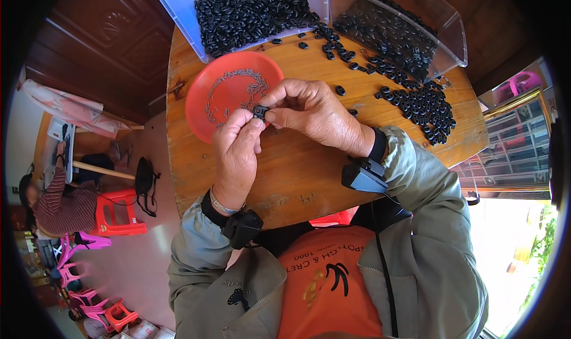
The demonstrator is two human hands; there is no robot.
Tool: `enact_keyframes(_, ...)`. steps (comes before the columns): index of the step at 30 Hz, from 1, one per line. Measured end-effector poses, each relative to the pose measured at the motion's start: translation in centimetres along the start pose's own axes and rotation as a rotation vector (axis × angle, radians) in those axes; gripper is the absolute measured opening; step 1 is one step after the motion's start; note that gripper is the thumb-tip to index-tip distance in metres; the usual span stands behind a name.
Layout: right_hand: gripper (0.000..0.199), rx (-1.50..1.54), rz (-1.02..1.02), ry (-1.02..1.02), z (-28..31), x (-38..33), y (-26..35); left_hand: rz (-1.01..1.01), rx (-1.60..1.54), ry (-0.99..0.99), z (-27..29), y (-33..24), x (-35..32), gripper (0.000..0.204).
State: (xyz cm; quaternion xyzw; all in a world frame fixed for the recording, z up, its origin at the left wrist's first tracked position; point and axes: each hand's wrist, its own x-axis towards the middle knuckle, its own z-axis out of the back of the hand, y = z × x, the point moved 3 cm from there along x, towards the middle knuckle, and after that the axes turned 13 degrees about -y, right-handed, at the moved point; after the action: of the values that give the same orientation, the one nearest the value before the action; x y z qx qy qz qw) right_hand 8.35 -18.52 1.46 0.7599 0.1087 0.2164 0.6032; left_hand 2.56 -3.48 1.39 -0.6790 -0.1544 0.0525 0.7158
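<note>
Black clip pinched over the table

Pinched between both hands, right at centre: one small black clip (pixel 259 111). Left hand (pixel 236 154) closed on it from below, thumb and forefinger tight. Right hand (pixel 312 114) curled in from the side, fingertips nipping the same piece. Underneath, round wooden table (pixel 309 178). Just beyond, red plate (pixel 232 95) with thin metal springs. Further right, loose clips (pixel 419 104) spilled. Farthest back, two clear bins (pixel 178 5) heaped with more.

Dark carved wooden cabinet (pixel 101 41) at ten o'clock; smooth pinkish floor (pixel 143 244) at seven, bearing red plastic stool (pixel 119 211) and stacked pink chairs (pixel 74 267); bright daylight at four o'clock
</note>
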Motion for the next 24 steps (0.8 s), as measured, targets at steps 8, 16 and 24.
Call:
enact_keyframes(8, 0.022, 0.006, 0.05, -0.004, -0.6, -0.2, -0.6, 0.065, -0.112, -0.035, -0.3, -0.2, -0.3, 0.017)
enact_keyframes(16, 0.022, -0.384, 0.276, -0.074, -0.7, -0.6, 0.3, 0.083, -0.086, -0.005, -0.2, -0.3, -0.1, 0.018)
enact_keyframes(24, 0.025, -0.475, 0.384, -0.096, -0.7, -0.6, 1.4, 0.048, -0.041, 0.053, -0.3, 0.1, 0.1, 0.02)
